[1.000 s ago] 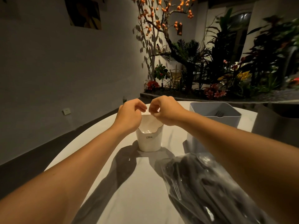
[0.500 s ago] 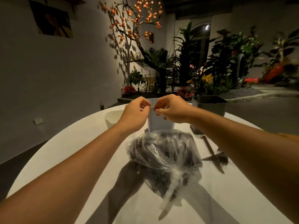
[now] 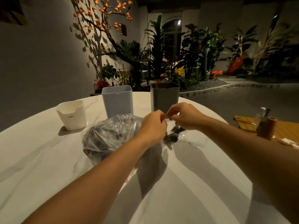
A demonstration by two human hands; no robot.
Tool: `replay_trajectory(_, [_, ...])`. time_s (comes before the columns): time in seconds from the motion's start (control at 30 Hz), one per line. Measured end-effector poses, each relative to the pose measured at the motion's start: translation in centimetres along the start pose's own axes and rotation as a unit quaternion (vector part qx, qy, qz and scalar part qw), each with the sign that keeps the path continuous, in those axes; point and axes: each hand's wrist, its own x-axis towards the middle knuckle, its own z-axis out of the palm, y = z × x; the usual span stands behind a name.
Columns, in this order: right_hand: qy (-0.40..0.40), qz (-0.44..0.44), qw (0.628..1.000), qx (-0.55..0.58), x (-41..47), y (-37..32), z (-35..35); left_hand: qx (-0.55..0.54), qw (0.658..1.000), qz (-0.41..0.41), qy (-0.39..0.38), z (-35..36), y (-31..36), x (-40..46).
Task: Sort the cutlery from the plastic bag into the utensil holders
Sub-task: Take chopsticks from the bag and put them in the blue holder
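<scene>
A clear plastic bag (image 3: 111,136) full of dark cutlery (image 3: 103,139) lies in the middle of the round white table (image 3: 186,183). The left hand (image 3: 152,125) and the right hand (image 3: 184,116) meet just past the bag, at about 1 o'clock from it. Both hands have their fingers curled in tight, fingertips almost touching. They seem to pinch something very small and pale between them. It may be the tip of the bag or a tie, but it is too small to tell for sure.

Under the hands, a few dark pieces (image 3: 174,135) lie on the table in thin plastic.

Three holders stand in a row at the far side. The white holder (image 3: 72,114) is at 10 o'clock from the bag. The light blue holder (image 3: 118,100) is at 12 o'clock. The dark grey holder (image 3: 165,96) is at 1 o'clock, right behind the hands.

The job looks like it is only starting, because the bag is full. The step now is probably to open the bag. To do it well, pull the plastic apart slowly with both hands. Keep the bag low on the table so nothing spills or slides off. Make a wide hole, so each piece can come out one at a time.
</scene>
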Motion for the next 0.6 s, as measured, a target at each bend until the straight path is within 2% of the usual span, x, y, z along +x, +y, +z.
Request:
replay_trajectory(0.13, [0.003, 0.041, 0.998, -0.039, -0.9, 3.5, 1.4, 0.052, 0.997, -0.021, -0.052, 4.3, -0.7, -0.5])
replay_trajectory(0.27, [-0.030, 0.026, 0.996, -0.086, -0.9, 5.6, 3.2, 0.111, 0.993, -0.010, -0.036, 6.9, -1.7, -0.4])
replay_trajectory(0.4, [-0.024, -0.011, 0.994, -0.110, -0.5, 7.0, 4.8, 0.077, 0.995, -0.047, -0.034, 8.7, -2.6, -0.1])
replay_trajectory(0.6, [0.031, -0.031, 0.995, -0.085, 0.1, 8.3, 6.5, 0.064, 0.998, -0.027, 0.011, 8.3, -3.6, 0.6])
